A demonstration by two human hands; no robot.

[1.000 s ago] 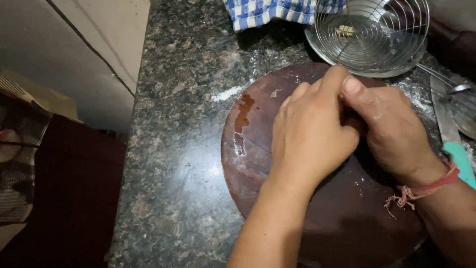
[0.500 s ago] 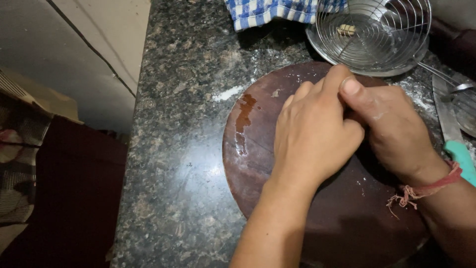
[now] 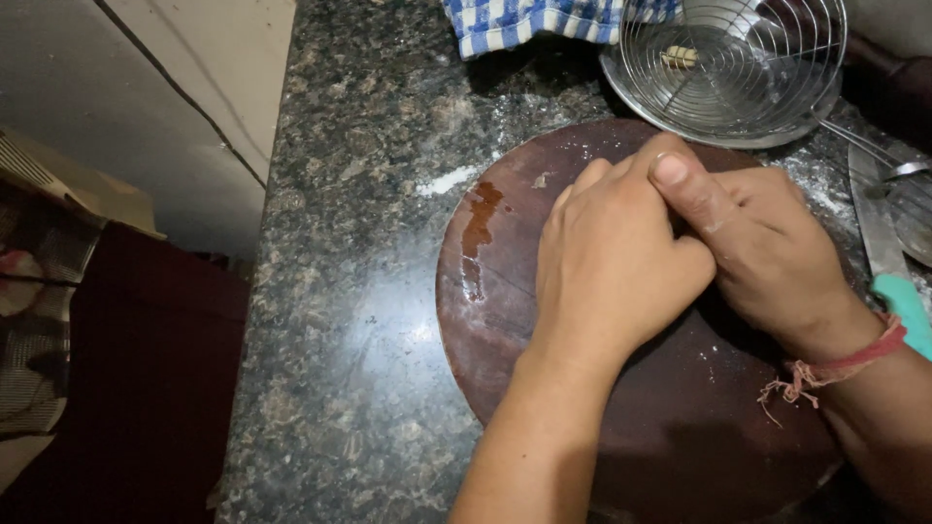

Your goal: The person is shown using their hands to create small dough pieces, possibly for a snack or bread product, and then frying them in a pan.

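Head view: both hands sit pressed together over the upper middle of a round, dark brown wooden board that lies on a speckled granite counter. The left hand lies palm down with fingers curled, cupped over something underneath; the right hand folds in from three o'clock, its thumb laid across the left hand's fingers. What they press between them and the board is hidden, so I cannot tell what it is. A red thread band circles the right wrist.

Compared with half a second and a second ago, the hands have hardly shifted: the same clasp, the same spot on the board. It reads as steady pressing or kneading in place rather than a new step.

At nine o'clock from the hands a reddish-brown wet smear marks the board. At twelve to one o'clock a wire skimmer basket rests on a steel plate, beside a blue checked cloth. At three o'clock lies a knife with a teal handle.
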